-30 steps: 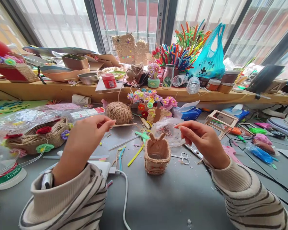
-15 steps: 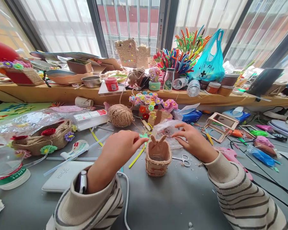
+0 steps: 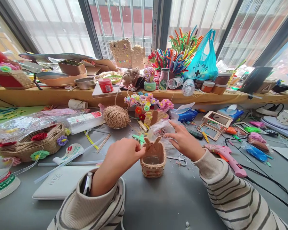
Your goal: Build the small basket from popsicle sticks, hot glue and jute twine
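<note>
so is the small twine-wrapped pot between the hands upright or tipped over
Upright. The small twine-wrapped pot stands on its base on the grey table, open mouth up, left hand at its rim.

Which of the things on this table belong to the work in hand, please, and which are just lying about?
In hand:
- twine-wrapped pot, left hand at its rim
- clear bag of beads, under right hand

Lying about:
- ball of twine
- scissors
- pink glue gun
- woven basket
</note>
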`<action>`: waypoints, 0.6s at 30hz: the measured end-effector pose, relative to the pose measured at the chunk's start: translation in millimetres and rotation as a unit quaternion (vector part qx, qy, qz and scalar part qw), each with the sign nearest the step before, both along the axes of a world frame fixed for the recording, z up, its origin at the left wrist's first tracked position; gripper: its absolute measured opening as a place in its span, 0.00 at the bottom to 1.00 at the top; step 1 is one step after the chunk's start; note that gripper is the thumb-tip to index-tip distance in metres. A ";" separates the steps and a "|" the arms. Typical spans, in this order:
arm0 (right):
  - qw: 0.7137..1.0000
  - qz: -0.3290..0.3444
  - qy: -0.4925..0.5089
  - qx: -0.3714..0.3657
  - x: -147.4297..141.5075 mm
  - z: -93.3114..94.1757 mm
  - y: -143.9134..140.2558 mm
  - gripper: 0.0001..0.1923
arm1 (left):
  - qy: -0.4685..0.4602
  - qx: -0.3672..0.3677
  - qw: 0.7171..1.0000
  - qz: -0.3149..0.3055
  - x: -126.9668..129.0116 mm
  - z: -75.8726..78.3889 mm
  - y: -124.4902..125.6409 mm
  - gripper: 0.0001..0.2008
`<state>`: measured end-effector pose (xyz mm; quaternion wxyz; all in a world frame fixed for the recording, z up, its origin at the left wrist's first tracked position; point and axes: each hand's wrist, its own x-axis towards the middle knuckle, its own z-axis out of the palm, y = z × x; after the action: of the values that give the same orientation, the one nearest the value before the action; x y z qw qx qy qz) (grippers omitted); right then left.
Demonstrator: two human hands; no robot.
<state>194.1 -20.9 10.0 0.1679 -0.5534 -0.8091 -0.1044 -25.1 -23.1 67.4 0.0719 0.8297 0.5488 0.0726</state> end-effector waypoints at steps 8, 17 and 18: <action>0.998 -0.023 -0.059 0.012 4.5 2.2 2.1 0.14 | -0.011 -0.011 1.000 0.012 -5.3 10.5 -7.7 0.16; 0.992 -0.072 -0.096 0.037 12.3 -5.2 9.3 0.20 | 0.009 -0.023 0.998 0.065 -24.7 23.3 -11.2 0.17; 0.992 -0.074 -0.096 0.038 13.6 -6.4 10.2 0.20 | 0.014 -0.027 0.997 0.073 -27.3 24.8 -11.3 0.18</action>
<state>207.7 -10.7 3.6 0.1028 -0.5919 -0.7740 -0.2000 -52.4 -34.4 92.2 0.0806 0.7864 0.6104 0.0510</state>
